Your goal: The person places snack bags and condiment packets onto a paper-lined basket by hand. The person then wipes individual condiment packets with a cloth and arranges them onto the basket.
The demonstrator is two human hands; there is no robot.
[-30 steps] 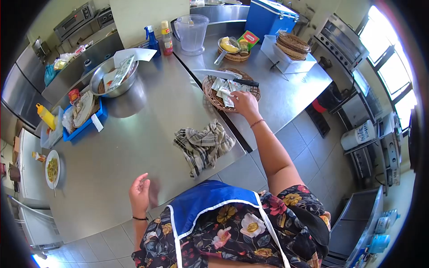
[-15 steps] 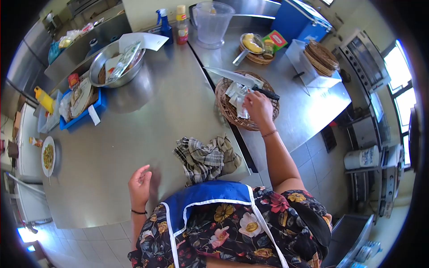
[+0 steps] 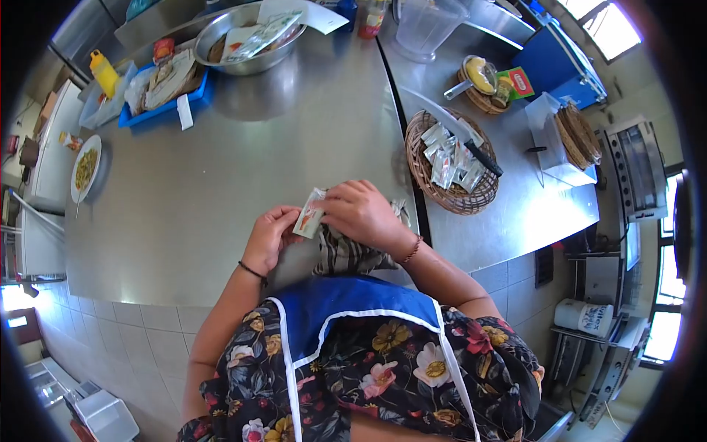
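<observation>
Between my two hands is a small white packet (image 3: 308, 219) with a red and orange print. The fingers of my left hand (image 3: 269, 234) pinch its lower left edge. My right hand (image 3: 362, 212) grips its upper right side, fingers curled over it. Just under my right hand a checked cloth (image 3: 350, 253) lies crumpled near the table edge, partly covered by the hand. To the right, a round wicker basket (image 3: 414, 163) holds several similar packets (image 3: 445, 166). A large knife (image 3: 442, 114) with a black handle rests across that basket.
The steel table (image 3: 191, 214) carries a plate of food (image 3: 87, 168) at left, a blue tray (image 3: 166, 103) and a metal bowl (image 3: 250, 65) at the back. Toward the back right are a clear jug (image 3: 431, 29), a small basket (image 3: 482, 85), a plastic bin (image 3: 541, 125) and a blue cooler (image 3: 556, 62).
My right hand has left the wicker basket with a packet and come down beside my left hand. My left hand has moved up and right and now pinches that packet too.
</observation>
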